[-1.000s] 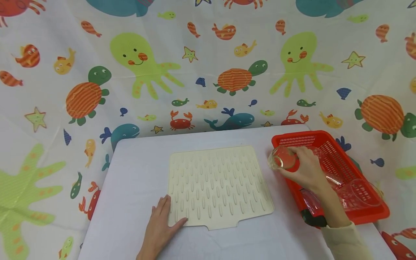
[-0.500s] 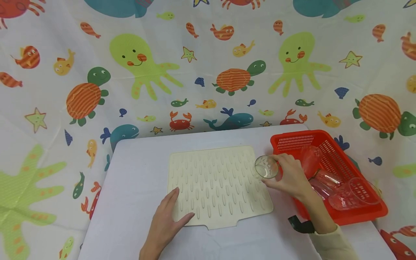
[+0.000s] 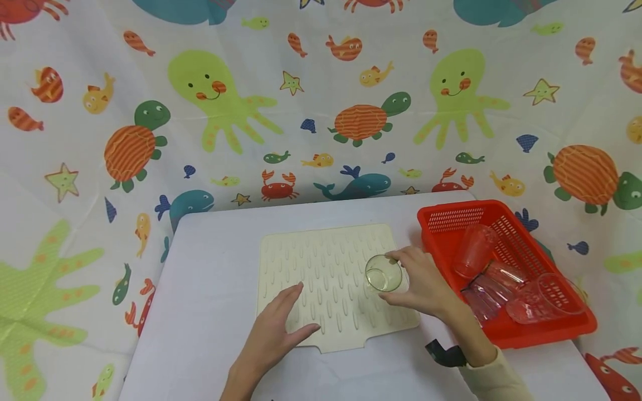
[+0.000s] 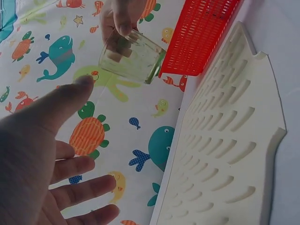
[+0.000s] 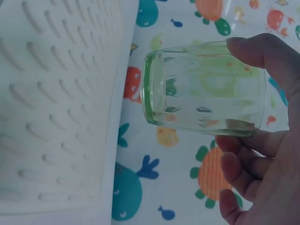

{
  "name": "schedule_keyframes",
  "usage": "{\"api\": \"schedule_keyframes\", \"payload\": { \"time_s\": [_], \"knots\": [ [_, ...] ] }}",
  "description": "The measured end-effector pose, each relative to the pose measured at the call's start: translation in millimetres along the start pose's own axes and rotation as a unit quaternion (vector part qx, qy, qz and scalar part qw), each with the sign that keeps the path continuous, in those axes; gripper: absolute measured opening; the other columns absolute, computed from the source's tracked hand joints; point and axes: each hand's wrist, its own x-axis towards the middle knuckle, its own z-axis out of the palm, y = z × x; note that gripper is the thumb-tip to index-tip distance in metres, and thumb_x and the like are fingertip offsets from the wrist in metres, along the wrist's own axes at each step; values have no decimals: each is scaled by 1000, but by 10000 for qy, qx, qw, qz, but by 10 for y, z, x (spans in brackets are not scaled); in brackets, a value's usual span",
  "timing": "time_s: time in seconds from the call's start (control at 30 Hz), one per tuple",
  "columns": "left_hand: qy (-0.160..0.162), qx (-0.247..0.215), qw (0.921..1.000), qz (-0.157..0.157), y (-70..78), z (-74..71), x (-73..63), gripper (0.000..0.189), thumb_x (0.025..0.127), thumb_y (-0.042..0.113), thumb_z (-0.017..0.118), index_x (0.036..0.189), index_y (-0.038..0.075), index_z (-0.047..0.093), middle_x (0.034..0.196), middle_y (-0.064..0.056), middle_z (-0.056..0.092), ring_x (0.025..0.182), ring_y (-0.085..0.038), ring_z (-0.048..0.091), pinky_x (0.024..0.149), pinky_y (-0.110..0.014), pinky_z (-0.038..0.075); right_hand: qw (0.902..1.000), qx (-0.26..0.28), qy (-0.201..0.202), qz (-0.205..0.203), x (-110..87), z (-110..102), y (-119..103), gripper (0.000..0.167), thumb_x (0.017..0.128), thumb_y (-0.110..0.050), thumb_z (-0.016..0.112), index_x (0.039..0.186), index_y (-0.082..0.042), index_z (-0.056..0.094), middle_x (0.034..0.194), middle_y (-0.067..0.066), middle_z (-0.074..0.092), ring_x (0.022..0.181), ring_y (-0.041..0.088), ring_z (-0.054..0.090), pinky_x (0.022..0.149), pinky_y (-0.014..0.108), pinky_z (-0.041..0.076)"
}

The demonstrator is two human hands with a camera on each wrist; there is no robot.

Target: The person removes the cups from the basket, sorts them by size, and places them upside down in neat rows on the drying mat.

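Observation:
A clear, green-tinted drinking glass (image 3: 383, 274) is pinched near its rim between the thumb and fingers of my right hand (image 3: 423, 281). In the right wrist view the glass (image 5: 201, 89) has its thick base toward the cream ridged drying mat (image 5: 61, 108), with a gap between them. The head view shows the mat (image 3: 321, 278) flat on the table, under the glass. My left hand (image 3: 273, 328) hovers over the mat's front left part, thumb and fingers spread, holding nothing. In the left wrist view the glass (image 4: 131, 56) is apart from the left hand (image 4: 47, 154).
To the right stands a red perforated plastic basket (image 3: 506, 209). Inside lie several glasses, among them a clear tumbler (image 3: 475, 250) and a large one (image 3: 546, 301) near the front. A white cloth covers the table (image 3: 215, 262). Behind hangs a sea-animal printed curtain (image 3: 321, 111).
My right hand has carried the glass left from the basket's edge to above the mat's right half. The left hand has lifted and shifted right from the mat's left edge.

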Motion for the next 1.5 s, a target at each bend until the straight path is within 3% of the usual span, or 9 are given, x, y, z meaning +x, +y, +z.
{"api": "schedule_keyframes", "payload": {
  "time_s": [0.23,0.37,0.57,0.73,1.13,1.37,1.5],
  "knots": [
    [-193,-32,9990,411,88,-9,172,85,81,60,75,149,16,48,143,0,58,130,-18,59,104,-40,56,9994,139,-138,-300,22,37,-178,79,58,-45,92,127,-16,63,119,0,65,110,17,54,89,45,55],
    [-201,-261,9972,669,147,-26,286,85,82,58,75,150,17,46,144,0,57,129,-15,60,103,-38,57,9979,303,-261,-513,43,65,-299,79,58,-43,93,126,-19,63,116,-5,64,107,12,53,89,40,52],
    [-272,-539,9939,926,220,-61,423,85,82,58,76,150,18,45,142,1,58,112,-9,66,90,-31,62,9939,502,-429,-881,71,108,-438,77,59,-43,93,126,-20,63,115,-9,64,108,8,51,91,36,47],
    [-353,-428,9921,1127,255,-83,494,85,79,60,77,147,15,50,137,2,61,101,-6,66,84,-24,61,9920,466,-518,-1053,68,126,-496,76,59,-45,92,125,-19,64,114,-9,63,108,7,49,89,33,47],
    [-805,-502,9896,1079,342,-93,557,81,77,59,80,140,14,57,126,4,66,101,-11,67,81,-21,61,9887,297,-649,-1319,62,171,-591,71,62,-48,89,123,-21,65,110,-11,62,103,4,46,85,29,44],
    [-984,-226,9890,1079,362,-91,567,80,77,58,80,139,13,57,122,2,69,98,-11,66,79,-23,60,9883,149,-692,-1352,57,193,-605,71,63,-49,88,123,-19,65,112,-8,64,102,5,47,86,30,45],
    [-995,-93,9884,1144,362,-87,576,83,75,57,82,140,12,57,122,-1,69,106,-11,66,86,-28,62,9881,165,-702,-1360,48,196,-611,73,64,-49,88,125,-16,65,115,-5,65,103,7,48,87,32,45]
  ]
}}
